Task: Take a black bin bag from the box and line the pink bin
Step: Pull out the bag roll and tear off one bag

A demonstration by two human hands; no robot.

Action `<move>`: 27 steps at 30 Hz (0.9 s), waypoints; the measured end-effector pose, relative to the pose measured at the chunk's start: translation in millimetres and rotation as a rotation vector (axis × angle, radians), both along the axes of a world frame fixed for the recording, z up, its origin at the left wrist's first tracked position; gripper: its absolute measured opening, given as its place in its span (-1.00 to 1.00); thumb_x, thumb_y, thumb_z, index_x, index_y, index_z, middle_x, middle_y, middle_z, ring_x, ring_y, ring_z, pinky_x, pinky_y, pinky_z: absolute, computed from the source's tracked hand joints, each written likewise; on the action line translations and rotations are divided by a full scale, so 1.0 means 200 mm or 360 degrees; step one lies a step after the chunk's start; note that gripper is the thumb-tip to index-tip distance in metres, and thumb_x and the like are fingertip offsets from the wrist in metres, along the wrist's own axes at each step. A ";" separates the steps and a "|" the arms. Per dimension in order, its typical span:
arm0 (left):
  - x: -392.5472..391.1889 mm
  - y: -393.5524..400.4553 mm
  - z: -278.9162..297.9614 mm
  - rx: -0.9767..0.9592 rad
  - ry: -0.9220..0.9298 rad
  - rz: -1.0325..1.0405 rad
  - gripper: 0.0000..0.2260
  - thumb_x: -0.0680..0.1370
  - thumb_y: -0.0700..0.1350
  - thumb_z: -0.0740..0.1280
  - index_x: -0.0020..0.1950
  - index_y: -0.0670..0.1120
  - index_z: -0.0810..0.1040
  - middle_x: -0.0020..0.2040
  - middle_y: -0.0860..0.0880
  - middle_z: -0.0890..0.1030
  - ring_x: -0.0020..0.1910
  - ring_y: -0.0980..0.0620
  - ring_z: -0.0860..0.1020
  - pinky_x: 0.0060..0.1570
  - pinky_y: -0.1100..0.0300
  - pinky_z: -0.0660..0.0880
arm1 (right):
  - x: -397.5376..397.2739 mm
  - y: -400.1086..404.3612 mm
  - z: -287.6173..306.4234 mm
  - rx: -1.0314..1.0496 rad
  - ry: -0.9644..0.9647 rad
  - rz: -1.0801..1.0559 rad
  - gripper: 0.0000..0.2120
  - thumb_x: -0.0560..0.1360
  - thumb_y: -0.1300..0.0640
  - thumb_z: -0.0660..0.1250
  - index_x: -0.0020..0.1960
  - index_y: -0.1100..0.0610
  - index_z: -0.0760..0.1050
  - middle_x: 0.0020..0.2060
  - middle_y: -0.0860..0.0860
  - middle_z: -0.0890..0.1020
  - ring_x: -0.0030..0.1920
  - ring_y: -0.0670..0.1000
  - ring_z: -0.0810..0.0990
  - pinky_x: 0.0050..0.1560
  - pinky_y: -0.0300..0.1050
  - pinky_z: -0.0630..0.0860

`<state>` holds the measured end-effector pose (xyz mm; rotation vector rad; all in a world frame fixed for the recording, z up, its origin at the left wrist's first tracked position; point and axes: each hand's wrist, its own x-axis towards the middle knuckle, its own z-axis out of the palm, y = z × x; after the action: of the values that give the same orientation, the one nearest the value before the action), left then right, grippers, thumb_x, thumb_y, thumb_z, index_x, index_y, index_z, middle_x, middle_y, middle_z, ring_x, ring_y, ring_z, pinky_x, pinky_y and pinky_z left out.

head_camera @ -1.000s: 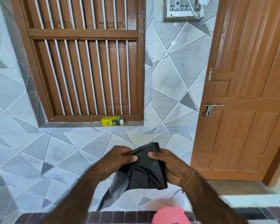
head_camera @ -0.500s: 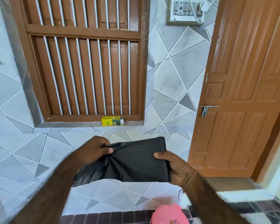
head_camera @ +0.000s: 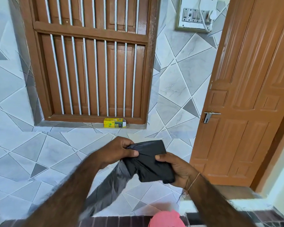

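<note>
A black bin bag (head_camera: 147, 163) is held in front of me, still partly folded, with a loose tail hanging down to the lower left. My left hand (head_camera: 116, 151) pinches its upper left edge. My right hand (head_camera: 175, 167) grips the folded right side, thumb on top. The pink bin (head_camera: 166, 219) shows only as a rounded pink top at the bottom edge, below my right forearm. The small yellow box (head_camera: 114, 123) lies on the window sill, its right end open.
A brown barred wooden window (head_camera: 92, 59) fills the tiled wall ahead. A brown door (head_camera: 246, 104) with a metal latch stands at the right. A switch board (head_camera: 197, 13) hangs at the top right. Dark floor tiles run along the bottom.
My hands have come closer together, bunching the bag that was stretched wide half a second ago. A loose tail of the bag now hangs at the lower left.
</note>
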<state>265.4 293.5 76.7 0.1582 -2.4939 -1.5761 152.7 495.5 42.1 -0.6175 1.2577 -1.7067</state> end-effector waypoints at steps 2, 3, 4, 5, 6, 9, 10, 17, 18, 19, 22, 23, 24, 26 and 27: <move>0.01 -0.01 0.01 -0.0030 -0.0003 0.0018 -0.90 0.48 -0.18 0.44 -0.13 -0.22 0.64 -0.26 -0.05 0.60 -0.24 0.07 0.54 -0.22 0.23 0.42 | 0.00 0.01 -0.02 -0.0056 -0.0090 0.0049 -0.42 0.39 0.24 0.43 0.38 0.26 0.41 0.37 0.31 0.44 0.37 0.31 0.40 0.46 0.32 0.16; 0.01 -0.01 0.03 -0.0080 -0.0005 0.0037 -0.93 0.49 -0.18 0.44 -0.17 -0.17 0.64 -0.27 -0.03 0.60 -0.26 0.08 0.54 -0.22 0.24 0.42 | 0.01 0.01 -0.03 -0.0093 -0.0164 0.0056 -0.40 0.36 0.27 0.44 0.38 0.28 0.41 0.35 0.30 0.46 0.34 0.30 0.43 0.43 0.30 0.26; 0.01 -0.01 0.04 -0.0145 -0.0008 0.0072 -0.93 0.49 -0.17 0.44 -0.18 -0.15 0.64 -0.29 -0.01 0.62 -0.27 0.10 0.55 -0.23 0.25 0.43 | 0.01 0.00 -0.04 -0.0122 -0.0220 0.0036 -0.37 0.31 0.29 0.46 0.37 0.29 0.42 0.32 0.30 0.49 0.29 0.29 0.49 0.36 0.26 0.37; 0.01 -0.02 0.05 -0.0194 -0.0002 0.0116 -0.93 0.49 -0.16 0.44 -0.18 -0.15 0.65 -0.29 0.00 0.62 -0.29 0.12 0.55 -0.23 0.26 0.44 | 0.01 0.00 -0.04 -0.0144 -0.0251 -0.0002 -0.35 0.26 0.29 0.48 0.34 0.29 0.45 0.29 0.29 0.53 0.22 0.27 0.54 0.27 0.21 0.47; 0.02 -0.03 0.05 -0.0222 0.0003 0.0154 -0.92 0.48 -0.16 0.44 -0.17 -0.16 0.64 -0.28 -0.01 0.63 -0.29 0.11 0.56 -0.23 0.25 0.44 | 0.02 -0.01 -0.03 -0.0160 -0.0255 -0.0019 -0.37 0.24 0.28 0.48 0.30 0.29 0.50 0.25 0.28 0.57 0.16 0.25 0.59 0.19 0.16 0.53; 0.04 -0.06 0.06 -0.0197 0.0016 0.0215 -0.89 0.47 -0.15 0.45 -0.15 -0.19 0.64 -0.26 -0.08 0.66 -0.30 0.06 0.58 -0.28 0.23 0.47 | 0.01 0.01 0.00 -0.0140 -0.0231 -0.0071 -0.51 0.18 0.23 0.53 0.11 0.25 0.64 0.13 0.26 0.65 0.02 0.21 0.67 0.01 0.09 0.62; 0.05 -0.07 0.06 -0.0192 0.0015 0.0253 -0.89 0.47 -0.15 0.45 -0.15 -0.20 0.64 -0.27 -0.08 0.66 -0.32 0.06 0.58 -0.34 0.25 0.47 | 0.00 0.03 0.00 -0.0130 -0.0237 -0.0092 -0.49 0.14 0.22 0.56 0.09 0.24 0.65 0.12 0.25 0.65 0.02 0.21 0.68 0.00 0.10 0.63; 0.08 -0.13 0.10 -0.0858 -0.0234 0.0297 -0.94 0.45 -0.09 0.46 -0.17 0.03 0.60 -0.17 0.06 0.62 -0.10 0.04 0.59 -0.24 0.27 0.41 | 0.00 0.00 0.01 0.0026 -0.0061 -0.0157 -0.41 0.19 0.20 0.51 0.20 0.30 0.54 0.08 0.28 0.64 0.02 0.21 0.65 0.18 0.11 0.55; 0.07 -0.10 0.11 -0.0822 -0.0237 0.0234 -0.88 0.44 -0.06 0.48 -0.08 0.05 0.59 -0.10 0.11 0.61 -0.05 0.10 0.58 -0.20 0.32 0.41 | 0.01 -0.01 0.03 0.0048 0.0025 -0.0161 -0.43 0.21 0.19 0.50 0.20 0.32 0.53 0.10 0.30 0.63 0.03 0.22 0.63 0.20 0.13 0.53; 0.05 -0.05 0.09 -0.0727 -0.0222 0.0136 -0.76 0.41 -0.04 0.51 0.04 0.05 0.58 -0.02 0.14 0.60 0.02 0.15 0.57 -0.13 0.36 0.42 | 0.02 -0.02 0.04 0.0045 0.0076 -0.0151 -0.43 0.24 0.19 0.49 0.21 0.34 0.51 0.13 0.33 0.61 0.07 0.23 0.61 0.23 0.15 0.51; -0.03 0.09 0.03 -0.0271 -0.0103 -0.0197 -0.65 0.39 -0.15 0.52 0.14 -0.05 0.59 0.08 0.00 0.66 0.06 0.09 0.60 0.08 0.21 0.52 | 0.05 -0.05 0.07 0.0001 0.0078 -0.0074 -0.43 0.30 0.22 0.46 0.27 0.34 0.48 0.19 0.36 0.56 0.13 0.26 0.58 0.23 0.14 0.51; -0.05 0.11 0.00 -0.0175 -0.0049 -0.0209 -0.77 0.41 -0.23 0.49 0.04 -0.08 0.63 -0.03 -0.04 0.68 -0.05 0.07 0.62 0.01 0.14 0.54 | 0.05 -0.05 0.08 -0.0021 0.0052 -0.0055 -0.44 0.31 0.23 0.46 0.28 0.34 0.48 0.17 0.36 0.57 0.11 0.26 0.59 0.19 0.13 0.53; -0.05 0.12 -0.01 -0.0092 0.0005 -0.0161 -0.86 0.43 -0.29 0.46 -0.07 -0.10 0.64 -0.15 -0.05 0.67 -0.17 0.06 0.60 -0.10 0.14 0.54 | 0.04 -0.04 0.08 -0.0048 0.0030 -0.0044 -0.47 0.33 0.25 0.44 0.28 0.35 0.48 0.15 0.35 0.59 0.09 0.26 0.60 0.16 0.13 0.54; -0.04 0.10 0.00 -0.0020 0.0069 -0.0026 -0.90 0.47 -0.32 0.41 -0.18 -0.13 0.62 -0.28 -0.06 0.61 -0.29 0.05 0.55 -0.26 0.20 0.50 | 0.02 -0.01 0.09 -0.0080 0.0033 -0.0034 -0.51 0.36 0.26 0.42 0.28 0.34 0.49 0.16 0.32 0.59 0.10 0.26 0.60 0.18 0.15 0.53; -0.03 0.08 0.01 -0.0015 0.0076 0.0005 -0.91 0.48 -0.30 0.41 -0.19 -0.15 0.61 -0.30 -0.07 0.60 -0.32 0.02 0.54 -0.31 0.21 0.48 | 0.00 0.01 0.09 -0.0071 0.0044 -0.0051 -0.50 0.35 0.24 0.43 0.28 0.32 0.50 0.19 0.31 0.59 0.13 0.26 0.59 0.20 0.16 0.52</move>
<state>258.9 310.3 78.3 0.1218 -2.4636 -1.5482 153.4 497.4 60.2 -0.6522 1.2577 -1.7626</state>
